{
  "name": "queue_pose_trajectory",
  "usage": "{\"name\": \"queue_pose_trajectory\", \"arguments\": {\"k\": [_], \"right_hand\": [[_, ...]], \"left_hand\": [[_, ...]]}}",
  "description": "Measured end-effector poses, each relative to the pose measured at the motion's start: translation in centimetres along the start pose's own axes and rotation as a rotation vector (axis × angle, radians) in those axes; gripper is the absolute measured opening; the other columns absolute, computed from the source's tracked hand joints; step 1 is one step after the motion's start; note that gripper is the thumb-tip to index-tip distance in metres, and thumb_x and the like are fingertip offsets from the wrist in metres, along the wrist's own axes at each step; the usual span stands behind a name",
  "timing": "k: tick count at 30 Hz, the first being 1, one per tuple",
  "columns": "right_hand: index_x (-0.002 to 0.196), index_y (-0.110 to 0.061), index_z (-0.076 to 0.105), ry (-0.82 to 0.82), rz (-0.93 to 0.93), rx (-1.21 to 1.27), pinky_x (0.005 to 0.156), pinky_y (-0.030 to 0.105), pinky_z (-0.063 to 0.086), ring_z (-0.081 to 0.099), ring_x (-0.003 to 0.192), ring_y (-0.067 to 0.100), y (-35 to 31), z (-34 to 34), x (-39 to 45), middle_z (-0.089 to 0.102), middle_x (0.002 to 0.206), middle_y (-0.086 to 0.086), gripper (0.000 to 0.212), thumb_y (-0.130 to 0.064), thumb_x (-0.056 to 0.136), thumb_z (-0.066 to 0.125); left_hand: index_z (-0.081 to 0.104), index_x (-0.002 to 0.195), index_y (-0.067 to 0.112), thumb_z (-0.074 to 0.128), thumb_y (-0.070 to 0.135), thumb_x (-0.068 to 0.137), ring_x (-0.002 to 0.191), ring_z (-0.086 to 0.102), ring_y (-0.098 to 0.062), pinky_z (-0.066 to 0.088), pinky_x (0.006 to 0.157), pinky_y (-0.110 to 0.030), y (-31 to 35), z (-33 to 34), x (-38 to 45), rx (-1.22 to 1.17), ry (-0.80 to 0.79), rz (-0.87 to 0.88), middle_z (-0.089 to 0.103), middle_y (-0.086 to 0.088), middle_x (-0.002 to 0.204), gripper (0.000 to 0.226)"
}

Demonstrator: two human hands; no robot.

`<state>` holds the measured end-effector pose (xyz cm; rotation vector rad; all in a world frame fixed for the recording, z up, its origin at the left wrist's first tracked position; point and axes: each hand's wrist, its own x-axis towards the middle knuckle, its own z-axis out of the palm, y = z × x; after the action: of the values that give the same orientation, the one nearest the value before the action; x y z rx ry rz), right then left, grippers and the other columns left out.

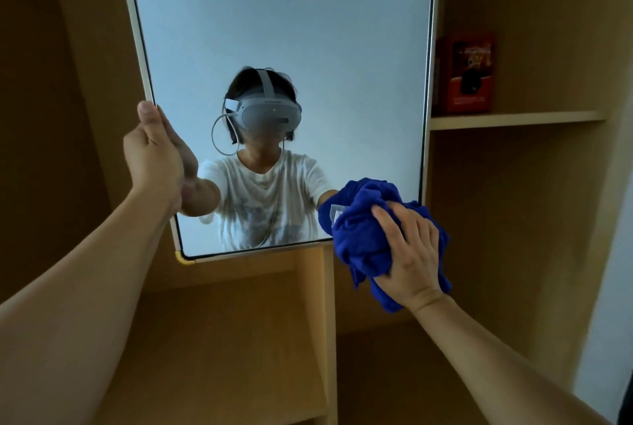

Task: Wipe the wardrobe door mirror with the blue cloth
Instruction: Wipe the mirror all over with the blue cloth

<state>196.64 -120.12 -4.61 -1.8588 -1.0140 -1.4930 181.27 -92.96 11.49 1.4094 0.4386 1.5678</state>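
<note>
The wardrobe door mirror (pixel 281 31) fills the upper middle of the head view, framed in white, with a yellow guard on its lower left corner. My left hand (pixel 154 154) grips the mirror's left edge, thumb up along the frame. My right hand (pixel 409 253) presses a bunched blue cloth (pixel 356 222) against the mirror's lower right corner, fingers curled over the cloth. Part of the cloth hangs below the mirror's bottom edge.
Wooden wardrobe compartments lie behind and below the door. A shelf (pixel 513 118) at the right carries a red box (pixel 467 73). A vertical wooden divider (pixel 329 322) stands under the mirror. A pale wall strip (pixel 609 322) shows at the far right.
</note>
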Motion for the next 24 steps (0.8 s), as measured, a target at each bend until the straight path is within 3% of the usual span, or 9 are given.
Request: {"name": "queue_pose_trajectory", "arguments": {"k": [2, 5, 9, 16, 21, 24], "right_hand": [[0.136, -0.021, 0.038, 0.015, 0.052, 0.015, 0.099, 0.047, 0.034, 0.045, 0.116, 0.028, -0.2, 0.0, 0.1, 0.042, 0.135, 0.006, 0.068, -0.055, 0.079, 0.053], [0.137, -0.02, 0.036, 0.034, 0.144, 0.005, 0.102, 0.049, 0.034, 0.044, 0.121, 0.029, -0.5, 0.1, -0.2, 0.047, 0.135, 0.008, 0.07, -0.047, 0.076, 0.057], [0.141, -0.019, 0.03, 0.123, 0.403, 0.146, 0.105, 0.052, 0.035, 0.042, 0.125, 0.033, -1.2, 0.2, 0.0, 0.045, 0.138, 0.013, 0.075, -0.029, 0.076, 0.065], [0.141, -0.008, 0.036, 0.278, 0.629, 0.368, 0.1, 0.03, 0.04, 0.049, 0.123, 0.023, -0.6, -0.5, 3.8, 0.047, 0.137, 0.008, 0.069, -0.024, 0.082, 0.068], [0.138, -0.022, 0.037, 0.265, 0.71, 0.486, 0.096, 0.026, 0.043, 0.053, 0.118, 0.015, -0.2, -1.2, 3.7, 0.052, 0.133, 0.0, 0.063, -0.019, 0.085, 0.069], [0.136, -0.03, 0.035, 0.251, 0.776, 0.554, 0.099, 0.036, 0.047, 0.054, 0.115, 0.013, -0.7, -1.5, 3.0, 0.052, 0.13, -0.001, 0.062, -0.016, 0.085, 0.068]], "left_hand": [[0.043, 0.065, 0.028, 0.03, 0.063, 0.091, 0.049, 0.053, 0.0, 0.043, 0.047, -0.018, -0.4, 0.0, 0.2, 0.012, -0.01, 0.002, 0.048, 0.008, 0.061, 0.046], [0.046, 0.065, 0.028, 0.031, 0.065, 0.09, 0.048, 0.054, 0.01, 0.041, 0.046, -0.008, -0.6, 0.0, 0.4, 0.001, 0.027, -0.001, 0.052, 0.012, 0.061, 0.047], [0.046, 0.066, 0.029, 0.028, 0.067, 0.089, 0.062, 0.055, 0.005, 0.045, 0.065, -0.018, -0.6, -0.2, 0.4, 0.041, 0.009, 0.002, 0.055, 0.012, 0.067, 0.048], [0.044, 0.068, 0.029, 0.026, 0.064, 0.092, 0.064, 0.05, 0.001, 0.039, 0.062, -0.018, -0.4, -0.1, 0.1, 0.076, -0.001, 0.008, 0.05, 0.01, 0.068, 0.046], [0.042, 0.065, 0.03, 0.025, 0.066, 0.09, 0.059, 0.047, 0.001, 0.038, 0.06, -0.02, -0.6, -0.1, 0.3, 0.078, 0.002, 0.015, 0.047, 0.011, 0.065, 0.047], [0.042, 0.064, 0.028, 0.026, 0.069, 0.087, 0.06, 0.049, -0.003, 0.04, 0.061, -0.024, -0.8, -0.1, 0.6, 0.072, 0.008, 0.013, 0.047, 0.01, 0.063, 0.05]]}}
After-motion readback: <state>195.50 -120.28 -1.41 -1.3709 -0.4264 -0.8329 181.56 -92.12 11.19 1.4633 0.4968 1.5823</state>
